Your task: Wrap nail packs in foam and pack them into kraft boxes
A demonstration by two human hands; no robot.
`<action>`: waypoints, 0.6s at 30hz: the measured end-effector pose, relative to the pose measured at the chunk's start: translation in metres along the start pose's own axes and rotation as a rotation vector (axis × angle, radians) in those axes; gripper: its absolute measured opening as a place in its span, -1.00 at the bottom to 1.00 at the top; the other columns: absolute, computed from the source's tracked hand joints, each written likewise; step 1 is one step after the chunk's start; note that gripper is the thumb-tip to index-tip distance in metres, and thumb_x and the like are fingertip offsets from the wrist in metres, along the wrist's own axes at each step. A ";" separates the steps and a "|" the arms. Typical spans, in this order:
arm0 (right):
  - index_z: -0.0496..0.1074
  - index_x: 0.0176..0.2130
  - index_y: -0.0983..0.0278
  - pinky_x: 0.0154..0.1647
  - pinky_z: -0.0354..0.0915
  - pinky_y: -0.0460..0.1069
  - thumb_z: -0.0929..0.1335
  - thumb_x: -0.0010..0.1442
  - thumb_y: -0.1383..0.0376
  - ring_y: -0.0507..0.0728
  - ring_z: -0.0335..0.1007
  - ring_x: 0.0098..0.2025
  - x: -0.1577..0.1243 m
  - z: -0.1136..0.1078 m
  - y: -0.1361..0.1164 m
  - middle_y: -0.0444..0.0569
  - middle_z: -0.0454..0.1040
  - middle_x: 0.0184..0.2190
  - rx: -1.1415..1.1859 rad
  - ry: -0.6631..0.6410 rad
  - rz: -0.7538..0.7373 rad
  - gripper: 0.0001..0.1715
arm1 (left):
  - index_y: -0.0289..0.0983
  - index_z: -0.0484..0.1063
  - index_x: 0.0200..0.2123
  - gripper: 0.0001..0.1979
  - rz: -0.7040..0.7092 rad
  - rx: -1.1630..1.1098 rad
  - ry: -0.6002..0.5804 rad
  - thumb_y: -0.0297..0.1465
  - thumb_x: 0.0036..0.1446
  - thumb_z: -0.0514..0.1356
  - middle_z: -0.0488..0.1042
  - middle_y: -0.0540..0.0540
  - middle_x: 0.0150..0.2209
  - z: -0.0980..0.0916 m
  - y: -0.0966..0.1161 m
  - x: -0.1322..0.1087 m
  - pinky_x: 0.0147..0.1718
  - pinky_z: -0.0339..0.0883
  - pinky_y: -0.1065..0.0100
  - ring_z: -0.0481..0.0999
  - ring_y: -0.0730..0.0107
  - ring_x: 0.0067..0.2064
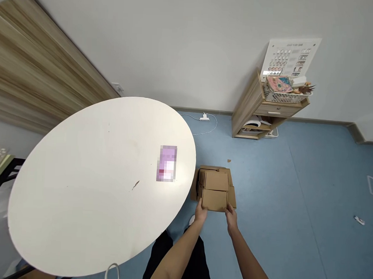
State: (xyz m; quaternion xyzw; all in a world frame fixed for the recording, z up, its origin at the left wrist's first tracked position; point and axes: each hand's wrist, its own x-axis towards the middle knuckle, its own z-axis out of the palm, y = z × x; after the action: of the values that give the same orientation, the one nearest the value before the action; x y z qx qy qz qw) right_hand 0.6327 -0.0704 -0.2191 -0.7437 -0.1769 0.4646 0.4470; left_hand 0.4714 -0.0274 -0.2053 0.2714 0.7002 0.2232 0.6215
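Note:
A pile of brown flattened cardboard boxes [216,180] lies low beside the table's right edge, its pieces overlapping unevenly. My left hand [200,212] is closed on the near left corner of the nearest flattened cardboard box [215,200]. Gripping that same piece at its near right corner is my right hand [231,217]. The fingertips of both hands are partly hidden at the cardboard's edges. Whether the held piece is lifted clear of the pile I cannot tell.
On the left stands a white oval table [87,184] with a blurred purple-and-white item [167,163] on it. A wooden cabinet [249,105] bearing a basket [285,97] is against the wall. A white cable and power adapter [204,117] lie on the blue floor [272,181].

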 end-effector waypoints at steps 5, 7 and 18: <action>0.48 0.05 0.25 0.06 0.37 0.13 0.36 -0.06 0.07 0.29 0.40 0.12 0.002 0.002 0.002 0.05 0.52 0.04 -0.061 0.056 0.072 -0.31 | -0.23 0.21 0.26 -0.32 0.016 0.030 0.013 -0.41 0.05 0.25 0.35 -0.20 0.23 0.003 0.005 0.000 0.23 0.14 0.25 0.27 0.16 0.28; 0.44 0.09 0.26 0.06 0.37 0.13 0.35 -0.06 0.04 0.30 0.37 0.15 -0.001 -0.001 0.003 0.08 0.47 0.10 -0.115 0.101 0.106 -0.26 | -0.24 0.15 0.29 -0.29 -0.012 0.076 0.028 -0.41 0.05 0.24 0.28 -0.22 0.27 0.002 0.005 -0.003 0.24 0.11 0.26 0.22 0.15 0.31; 0.41 0.02 0.26 0.11 0.32 0.14 0.34 -0.12 -0.06 0.34 0.36 0.14 -0.044 -0.022 -0.025 0.13 0.46 0.07 -0.207 0.200 -0.018 -0.23 | -0.34 0.34 0.14 -0.43 0.046 0.242 -0.142 -0.46 0.00 0.23 0.32 -0.29 0.22 -0.035 0.035 -0.073 0.24 0.10 0.21 0.28 0.08 0.26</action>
State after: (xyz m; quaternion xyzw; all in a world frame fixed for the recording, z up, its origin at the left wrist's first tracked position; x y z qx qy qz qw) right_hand 0.6328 -0.0981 -0.1715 -0.8268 -0.1850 0.3634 0.3876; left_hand 0.4465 -0.0484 -0.1231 0.3755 0.6699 0.1315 0.6268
